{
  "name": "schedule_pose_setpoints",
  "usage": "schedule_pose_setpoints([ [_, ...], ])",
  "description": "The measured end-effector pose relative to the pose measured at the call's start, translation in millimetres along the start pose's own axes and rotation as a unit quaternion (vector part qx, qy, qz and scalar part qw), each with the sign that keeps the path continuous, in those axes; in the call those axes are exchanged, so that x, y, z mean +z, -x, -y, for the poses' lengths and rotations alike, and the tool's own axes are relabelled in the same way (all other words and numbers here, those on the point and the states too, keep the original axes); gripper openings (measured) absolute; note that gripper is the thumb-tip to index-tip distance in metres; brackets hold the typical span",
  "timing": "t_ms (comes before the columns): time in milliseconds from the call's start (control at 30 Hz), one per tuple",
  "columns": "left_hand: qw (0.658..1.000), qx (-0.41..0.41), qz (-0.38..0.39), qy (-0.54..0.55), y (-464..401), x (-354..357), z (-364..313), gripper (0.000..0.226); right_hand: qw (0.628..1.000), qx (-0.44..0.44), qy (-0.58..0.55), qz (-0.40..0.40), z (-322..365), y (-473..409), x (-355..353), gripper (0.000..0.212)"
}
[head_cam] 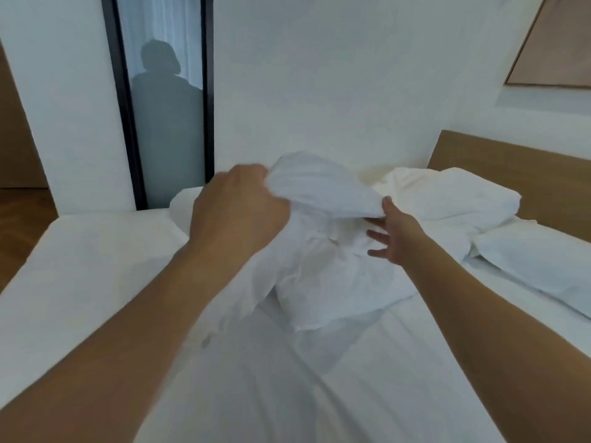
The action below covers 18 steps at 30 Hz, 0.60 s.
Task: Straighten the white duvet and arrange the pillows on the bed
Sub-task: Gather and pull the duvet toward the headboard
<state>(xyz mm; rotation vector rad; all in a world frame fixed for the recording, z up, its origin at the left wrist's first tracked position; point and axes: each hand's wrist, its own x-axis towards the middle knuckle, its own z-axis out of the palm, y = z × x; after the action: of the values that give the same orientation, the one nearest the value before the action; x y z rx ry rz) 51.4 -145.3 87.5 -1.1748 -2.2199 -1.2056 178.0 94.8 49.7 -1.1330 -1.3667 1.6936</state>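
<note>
The white duvet (323, 276) lies bunched in a heap on the middle of the bed (96, 266). My left hand (236, 206) is closed on a fold of the duvet and holds it lifted above the heap. My right hand (393, 235) reaches in under that lifted fold with fingers spread, touching the heap. A white pillow (454, 196) rests at the head of the bed by the wooden headboard (511, 174). A second pillow (537, 270) lies flat at the right edge.
A white wall stands behind the bed. A dark-framed frosted glass panel (166, 123) at the back left shows a person's shadow. Wooden floor (22, 212) is visible at far left. A framed picture (556, 43) hangs at the top right.
</note>
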Motion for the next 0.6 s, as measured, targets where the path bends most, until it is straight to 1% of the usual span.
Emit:
schedule_pose_setpoints([
  [33,0.999,0.039,-0.007,0.016,-4,-9,-17,0.023,0.998,0.025,0.0,0.055,-7,1,8,0.065],
  [67,0.997,0.061,0.007,0.036,-5,-11,-28,0.018,0.991,0.046,-0.009,0.122,-13,7,18,0.066],
  [100,0.996,0.07,0.041,0.037,-2,-5,-28,0.008,0.982,0.056,-0.02,0.181,-17,15,27,0.062],
  [133,0.994,0.069,0.08,0.036,5,4,-21,0.017,0.972,0.051,-0.033,0.228,-21,24,36,0.054],
  [167,0.989,0.063,0.129,0.028,17,16,-6,0.034,0.965,0.034,-0.049,0.254,-23,31,43,0.043],
  [200,0.983,0.052,0.178,0.012,34,28,13,0.049,0.963,0.019,-0.074,0.258,-24,36,51,0.033],
  [233,0.974,0.033,0.223,-0.013,55,40,35,0.065,0.964,0.011,-0.105,0.244,-23,39,58,0.025],
  [267,0.959,-0.012,0.28,-0.048,80,50,56,0.085,0.966,0.011,-0.132,0.22,-23,41,65,0.022],
  [300,0.933,-0.084,0.343,-0.076,107,63,78,0.103,0.971,0.01,-0.149,0.189,-22,39,72,0.024],
  [333,0.902,-0.154,0.396,-0.076,132,73,98,0.111,0.974,0.004,-0.156,0.164,-22,36,80,0.024],
  [367,0.88,-0.21,0.424,-0.044,150,81,113,0.106,0.977,-0.004,-0.159,0.141,-24,30,88,0.023],
  [400,0.873,-0.253,0.418,0.0,158,85,127,0.09,0.98,-0.014,-0.154,0.128,-26,26,98,0.025],
  [433,0.883,-0.275,0.381,0.022,153,85,143,0.071,0.982,-0.028,-0.143,0.121,-29,22,108,0.033],
  [467,0.899,-0.278,0.338,0.014,138,82,159,0.054,0.984,-0.047,-0.122,0.118,-33,17,117,0.044],
  [533,0.935,-0.25,0.247,-0.055,89,65,190,0.035,0.98,-0.11,-0.052,0.158,-44,8,137,0.063],
  [567,0.946,-0.234,0.196,-0.106,62,51,207,0.03,0.972,-0.149,-0.003,0.181,-48,3,149,0.067],
  [600,0.952,-0.215,0.141,-0.167,36,38,223,0.025,0.958,-0.205,0.074,0.185,-53,-5,162,0.069],
])
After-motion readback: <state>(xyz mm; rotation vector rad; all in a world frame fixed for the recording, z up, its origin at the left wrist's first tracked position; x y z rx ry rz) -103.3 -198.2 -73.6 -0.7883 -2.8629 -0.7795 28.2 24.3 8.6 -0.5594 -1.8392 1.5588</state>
